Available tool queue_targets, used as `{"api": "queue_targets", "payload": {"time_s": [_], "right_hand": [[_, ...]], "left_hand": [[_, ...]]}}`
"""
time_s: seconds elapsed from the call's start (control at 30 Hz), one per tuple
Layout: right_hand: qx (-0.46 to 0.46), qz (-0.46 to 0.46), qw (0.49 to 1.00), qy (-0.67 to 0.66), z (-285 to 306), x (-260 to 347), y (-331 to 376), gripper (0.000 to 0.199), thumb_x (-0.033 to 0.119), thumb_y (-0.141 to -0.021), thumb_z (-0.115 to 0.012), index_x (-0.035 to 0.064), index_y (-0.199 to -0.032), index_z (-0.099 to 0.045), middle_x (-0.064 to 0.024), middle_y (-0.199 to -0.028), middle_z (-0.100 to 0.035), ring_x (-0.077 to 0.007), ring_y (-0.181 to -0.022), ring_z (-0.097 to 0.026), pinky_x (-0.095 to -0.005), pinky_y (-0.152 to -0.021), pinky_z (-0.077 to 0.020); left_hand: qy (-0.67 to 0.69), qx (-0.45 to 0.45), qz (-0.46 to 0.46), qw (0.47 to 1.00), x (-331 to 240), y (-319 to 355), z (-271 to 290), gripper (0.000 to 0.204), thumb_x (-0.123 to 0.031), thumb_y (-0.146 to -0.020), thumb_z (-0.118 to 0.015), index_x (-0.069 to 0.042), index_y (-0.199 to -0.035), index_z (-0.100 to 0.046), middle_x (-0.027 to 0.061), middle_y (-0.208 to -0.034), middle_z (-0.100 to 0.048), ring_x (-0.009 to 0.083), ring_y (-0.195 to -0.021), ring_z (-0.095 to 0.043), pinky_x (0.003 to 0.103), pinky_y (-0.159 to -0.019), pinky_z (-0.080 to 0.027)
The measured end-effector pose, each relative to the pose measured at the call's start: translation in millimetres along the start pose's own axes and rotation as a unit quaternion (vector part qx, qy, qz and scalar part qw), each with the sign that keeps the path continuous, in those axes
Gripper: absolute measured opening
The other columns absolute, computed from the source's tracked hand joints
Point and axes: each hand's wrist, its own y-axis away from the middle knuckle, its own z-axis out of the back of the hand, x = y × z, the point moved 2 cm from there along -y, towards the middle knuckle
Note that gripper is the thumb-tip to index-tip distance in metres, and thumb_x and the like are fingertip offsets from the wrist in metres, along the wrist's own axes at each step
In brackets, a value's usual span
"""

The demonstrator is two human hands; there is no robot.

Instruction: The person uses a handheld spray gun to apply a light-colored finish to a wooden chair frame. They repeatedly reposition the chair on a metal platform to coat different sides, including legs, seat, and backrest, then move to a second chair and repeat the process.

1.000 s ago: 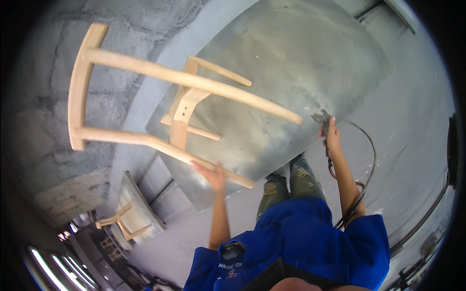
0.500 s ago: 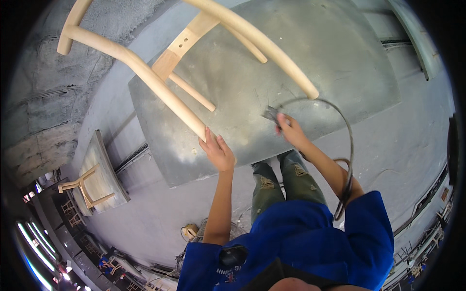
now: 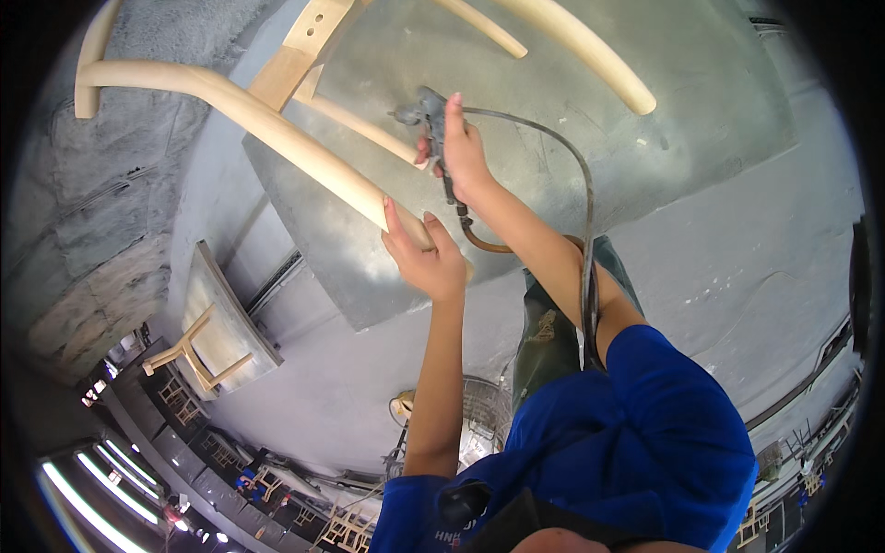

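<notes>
A pale wooden chair frame [image 3: 212,89] lies over a grey work board [image 3: 590,175], its long legs slanting down toward me. Around the near end of the left leg, my left hand [image 3: 426,251] is closed, with the thumb on one side. My right hand [image 3: 461,152] grips a dark spray gun [image 3: 431,115], whose nozzle points left toward the chair frame, apart from the wood. From the gun a dark hose [image 3: 583,175] loops out and back along my right forearm. My fingers on the trigger side are partly hidden behind the gun.
Further left, another wooden chair frame [image 3: 192,346] rests on a second board [image 3: 230,309]. A wire basket [image 3: 489,405] stands on the floor below my left arm. A rough grey wall [image 3: 101,203] rises at the left. More chair frames stand far off at lower left.
My right hand has swung the spray gun left and away from me, closer to the held leg. The chair frame has shifted slightly, and my view and body have turned.
</notes>
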Motion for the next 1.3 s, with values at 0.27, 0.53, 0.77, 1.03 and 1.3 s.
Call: {"api": "queue_targets", "payload": {"time_s": [0.27, 0.53, 0.77, 1.03, 1.3], "right_hand": [[-0.100, -0.042, 0.982, 0.154, 112.5, -64.6, 40.8, 0.070, 0.071, -0.100, -0.038, 0.0064, -0.092, -0.066, -0.0020, -0.067, -0.062, -0.0102, -0.058, -0.059, -0.0245, -0.042, -0.0342], [0.068, 0.172, 0.974, 0.133, 72.1, 3.7, 77.9, 0.063, 0.059, -0.105, -0.042, 0.0014, -0.098, -0.066, -0.0024, -0.073, -0.060, -0.0114, -0.062, -0.055, -0.0288, -0.058, -0.0476], [0.173, 0.199, 0.964, 0.045, 40.8, 60.3, 82.5, 0.078, 0.072, -0.101, -0.030, 0.0008, -0.110, -0.062, -0.0042, -0.082, -0.062, -0.0079, -0.071, -0.058, -0.0216, -0.050, -0.0384], [-0.088, 0.280, 0.951, 0.096, 93.7, 77.3, 14.6, 0.059, 0.061, -0.102, -0.047, 0.0043, -0.097, -0.064, -0.0005, -0.074, -0.061, -0.0082, -0.066, -0.056, -0.0251, -0.056, -0.0426], [0.098, 0.330, 0.920, 0.186, 67.2, 19.1, 30.6, 0.060, 0.056, -0.103, -0.051, -0.0017, -0.117, -0.064, -0.0022, -0.082, -0.062, -0.0094, -0.071, -0.057, -0.0269, -0.063, -0.0466]], "left_hand": [[0.014, 0.019, -0.017, 1.000, 5.1, 0.0, -1.1, 0.064, -0.007, -0.090, -0.065, -0.005, -0.150, -0.042, 0.0206, -0.122, -0.052, 0.0322, -0.102, -0.059, 0.041, -0.085, -0.052], [0.034, 0.039, -0.002, 0.999, 9.0, -2.5, -1.7, 0.065, -0.005, -0.090, -0.064, -0.003, -0.150, -0.038, 0.0206, -0.137, -0.047, 0.0362, -0.127, -0.047, 0.046, -0.107, -0.039], [0.055, 0.052, 0.018, 0.997, 13.3, -3.5, -3.0, 0.065, -0.006, -0.091, -0.064, 0.000, -0.150, -0.037, 0.0205, -0.147, -0.042, 0.0362, -0.138, -0.041, 0.046, -0.116, -0.031], [0.066, 0.059, 0.027, 0.996, 16.2, -3.5, -2.7, 0.064, -0.007, -0.092, -0.063, 0.000, -0.150, -0.037, 0.0201, -0.151, -0.041, 0.0363, -0.140, -0.038, 0.047, -0.118, -0.029], [0.063, 0.055, 0.035, 0.996, 12.9, -0.2, -2.9, 0.063, -0.007, -0.092, -0.062, 0.000, -0.149, -0.038, 0.0195, -0.149, -0.042, 0.0359, -0.139, -0.039, 0.047, -0.117, -0.029]]}}
